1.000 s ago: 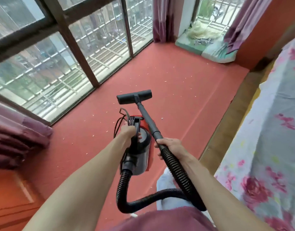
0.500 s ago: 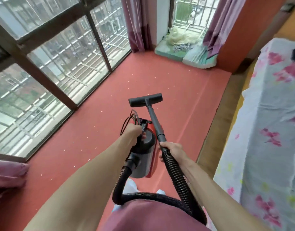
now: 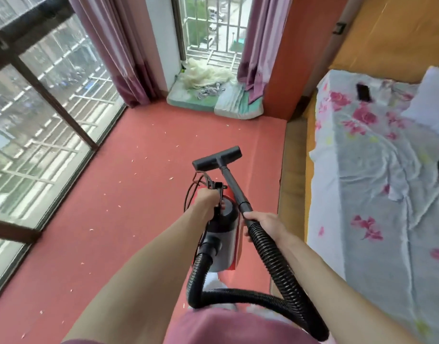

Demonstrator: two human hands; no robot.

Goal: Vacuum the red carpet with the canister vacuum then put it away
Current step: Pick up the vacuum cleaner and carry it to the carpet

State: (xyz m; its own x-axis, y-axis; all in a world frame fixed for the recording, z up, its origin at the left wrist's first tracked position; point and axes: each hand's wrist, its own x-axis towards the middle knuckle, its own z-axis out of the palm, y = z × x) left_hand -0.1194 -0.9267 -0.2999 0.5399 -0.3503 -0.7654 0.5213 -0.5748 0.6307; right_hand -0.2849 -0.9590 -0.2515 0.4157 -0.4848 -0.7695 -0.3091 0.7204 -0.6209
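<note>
**Rightward shift; trip hazard developing**

Since the earlier frame, the canister vacuum (image 3: 222, 244) and floor nozzle (image 3: 217, 158) are shifting right, toward the bed (image 3: 375, 194), over the red carpet (image 3: 139, 194). Left hand (image 3: 208, 199) is gripping the carry handle (image 3: 219, 187); right hand (image 3: 265, 223) is clasping the hose (image 3: 275, 264). Looped hose and dangling cord (image 3: 207, 181) are risking a snagged foot.

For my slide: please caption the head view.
Left hand grips the canister vacuum, right hand holds its hose, over the littered red carpet.
</note>
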